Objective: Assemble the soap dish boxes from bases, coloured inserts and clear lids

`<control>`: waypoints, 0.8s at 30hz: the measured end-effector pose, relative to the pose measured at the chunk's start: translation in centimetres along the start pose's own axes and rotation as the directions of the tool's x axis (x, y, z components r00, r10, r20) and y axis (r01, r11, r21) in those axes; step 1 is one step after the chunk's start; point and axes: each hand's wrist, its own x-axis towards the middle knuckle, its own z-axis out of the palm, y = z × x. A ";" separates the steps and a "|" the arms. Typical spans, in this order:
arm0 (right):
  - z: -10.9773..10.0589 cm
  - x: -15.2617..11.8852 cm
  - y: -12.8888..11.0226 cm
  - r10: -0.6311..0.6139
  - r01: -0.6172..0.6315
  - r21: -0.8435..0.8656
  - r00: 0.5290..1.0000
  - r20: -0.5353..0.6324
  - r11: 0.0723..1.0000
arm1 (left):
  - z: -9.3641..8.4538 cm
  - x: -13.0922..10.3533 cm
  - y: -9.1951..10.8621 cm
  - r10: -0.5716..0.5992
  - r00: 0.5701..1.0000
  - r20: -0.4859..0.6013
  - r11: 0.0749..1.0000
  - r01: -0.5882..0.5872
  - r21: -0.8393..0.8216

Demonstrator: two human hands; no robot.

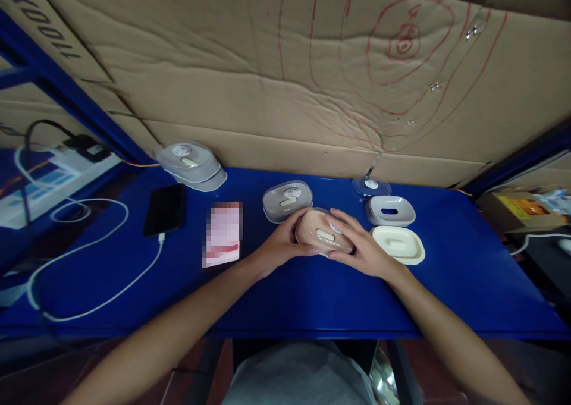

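A: What are the hands doing?

B: The left hand (282, 245) and the right hand (362, 247) both clasp a beige oval plastic soap box with a clear lid (322, 232), one on each side, fingers curled over its top. It sits on the blue table (312, 298), near the middle.

A: What lies closest?

B: Just right of the right hand, a cream oval soap tray (398, 244), and behind it a grey oval tray with a slot (390, 210). A small clear lid (371, 187) lies further back. Behind the left hand stands a grey lidded soap box (286, 201).

A: And further out?

B: To the left, a blurred pink card (223, 234), then a black phone (165, 209) on a white cable (89, 262). A stack of clear-lidded boxes (190, 165) rests against the brown cardboard wall (285, 66).
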 end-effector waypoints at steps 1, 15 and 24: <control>0.0 0.0 0.0 -0.002 0.002 0.016 1.000 0.006 1.000 | 0.0 -0.1 0.0 0.010 1.000 0.003 1.000 -0.010 0.011; -3.2 1.7 4.5 0.106 -0.121 -0.269 0.992 -0.070 0.955 | 1.2 -2.0 -0.3 0.194 0.981 0.014 0.575 -0.125 0.809; -4.1 5.2 8.0 0.154 -0.132 -0.410 0.988 0.021 0.902 | -0.3 -1.3 1.4 0.485 0.873 0.047 0.030 -0.070 0.997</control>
